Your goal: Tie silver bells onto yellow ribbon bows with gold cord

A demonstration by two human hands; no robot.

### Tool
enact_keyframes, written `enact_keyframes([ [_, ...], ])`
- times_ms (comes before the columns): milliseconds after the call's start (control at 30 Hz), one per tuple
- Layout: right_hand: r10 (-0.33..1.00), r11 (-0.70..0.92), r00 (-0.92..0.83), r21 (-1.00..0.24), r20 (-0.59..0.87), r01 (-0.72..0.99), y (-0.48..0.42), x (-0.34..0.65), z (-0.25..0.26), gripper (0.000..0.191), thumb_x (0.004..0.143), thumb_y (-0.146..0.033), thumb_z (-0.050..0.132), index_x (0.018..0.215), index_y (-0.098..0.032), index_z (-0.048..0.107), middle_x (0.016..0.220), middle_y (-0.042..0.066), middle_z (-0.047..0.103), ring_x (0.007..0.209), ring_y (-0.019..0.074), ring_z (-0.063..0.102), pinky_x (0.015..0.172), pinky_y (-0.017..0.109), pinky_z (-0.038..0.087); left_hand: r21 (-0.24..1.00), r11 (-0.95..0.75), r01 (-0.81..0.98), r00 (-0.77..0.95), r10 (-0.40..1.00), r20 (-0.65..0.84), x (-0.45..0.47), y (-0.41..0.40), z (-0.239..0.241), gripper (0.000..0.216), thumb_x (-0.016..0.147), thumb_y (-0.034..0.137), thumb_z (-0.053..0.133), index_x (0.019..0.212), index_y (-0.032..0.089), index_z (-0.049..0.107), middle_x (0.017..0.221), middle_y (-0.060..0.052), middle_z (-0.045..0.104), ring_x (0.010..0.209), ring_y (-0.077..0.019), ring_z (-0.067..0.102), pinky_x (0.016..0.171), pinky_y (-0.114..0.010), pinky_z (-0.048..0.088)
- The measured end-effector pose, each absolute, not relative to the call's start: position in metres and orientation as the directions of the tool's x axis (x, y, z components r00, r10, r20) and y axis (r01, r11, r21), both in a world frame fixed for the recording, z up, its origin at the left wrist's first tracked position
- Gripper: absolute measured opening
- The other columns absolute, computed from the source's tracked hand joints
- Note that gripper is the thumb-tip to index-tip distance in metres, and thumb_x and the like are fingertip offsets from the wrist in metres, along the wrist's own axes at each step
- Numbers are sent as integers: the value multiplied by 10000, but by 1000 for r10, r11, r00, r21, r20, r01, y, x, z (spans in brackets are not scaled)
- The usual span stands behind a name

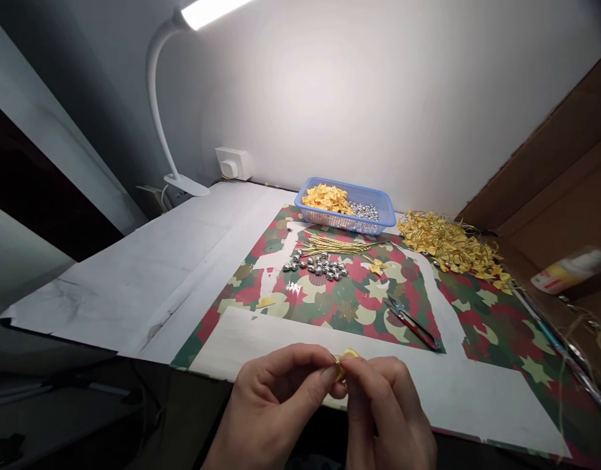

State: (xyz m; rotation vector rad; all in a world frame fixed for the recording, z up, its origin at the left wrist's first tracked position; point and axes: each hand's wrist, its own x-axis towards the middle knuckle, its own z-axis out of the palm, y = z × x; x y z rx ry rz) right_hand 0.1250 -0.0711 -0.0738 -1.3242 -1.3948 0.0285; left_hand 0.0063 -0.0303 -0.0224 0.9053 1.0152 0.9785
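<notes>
At the table's front edge, my left hand (pixel 285 398) and my right hand (pixel 388 405) meet with fingertips pinched together. Between them is a small yellow ribbon bow (pixel 350 354), mostly covered by the fingers. Beyond the hands lie several loose silver bells (pixel 324 266) and a bundle of gold ties (pixel 334 245). One yellow bow (pixel 377 267) rests to the right of the bells. Nearer to my right hand is a pair of red-handled thread snips (pixel 412 323), lying on the patterned sheet.
A blue basket (pixel 346 223) against the wall holds yellow bows and silver bells. To its right is a heap of yellow bows with gold ties (pixel 449 245). A white lamp (pixel 156 98) stands at the back left. A cardboard panel (pixel 564 170) borders the right side, near a white bottle (pixel 569 271).
</notes>
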Motion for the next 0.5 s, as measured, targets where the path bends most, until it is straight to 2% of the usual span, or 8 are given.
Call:
enact_keyframes([
  [133,751,347,341,-777,566,525,-69,130,-70,203,1020,-236,565,1202,-271,647,875,7,665,713,131,634,627,201,533,940,266,-212,247,945,-212,5,-29,-18,44,786,237,808,750,212,812,714,-4,756,721,-167,695,709,-198,582],
  [267,788,350,360,-844,500,406,-69,135,-71,235,990,-238,617,1208,-310,668,1006,-9,731,790,123,675,681,183,555,904,351,-243,355,900,-254,-4,-26,-13,85,806,276,815,874,225,811,853,-23,786,837,-191,722,799,-229,585],
  [400,793,372,356,-856,494,360,-71,136,-71,231,963,-188,627,1135,-326,696,978,-32,728,781,119,655,676,189,541,828,451,-334,428,855,-293,-11,-24,-12,166,860,367,768,904,211,805,894,-33,772,858,-190,716,842,-264,585],
  [500,794,391,321,-838,516,379,-72,135,-68,300,949,-99,598,1149,-305,687,968,-23,701,795,123,619,718,207,513,829,482,-284,478,821,-313,-12,-22,-14,121,889,324,750,914,209,779,876,-21,759,849,-159,698,829,-231,561],
])
